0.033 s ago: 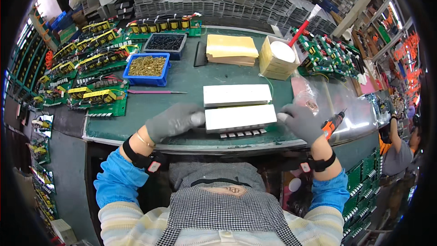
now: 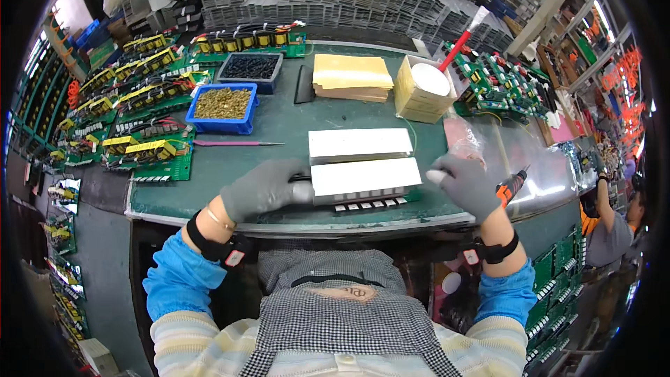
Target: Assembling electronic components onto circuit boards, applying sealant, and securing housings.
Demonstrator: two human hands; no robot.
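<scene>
In front of me lies a long white-topped metal case, with a strip of dark slots along its near side. A green circuit board's row of white connectors shows at its near edge. My left hand, in a grey glove, is closed at the case's left end, thumb against it; its other fingertips are partly hidden. My gloved right hand is curled just off the right end, thumb toward the case. Whether anything is in its fingers is hidden. A second white case lies directly behind the first.
A blue tray of brass-coloured screws and a tray of black parts stand back left, near populated circuit boards. Yellow sheets and a box with a white tub are behind. An orange-and-black power screwdriver lies right.
The near case is slightly tilted, and more of its slotted near side shows. My right hand has drawn a little away from the case's right end. The whole view has shifted slightly.
</scene>
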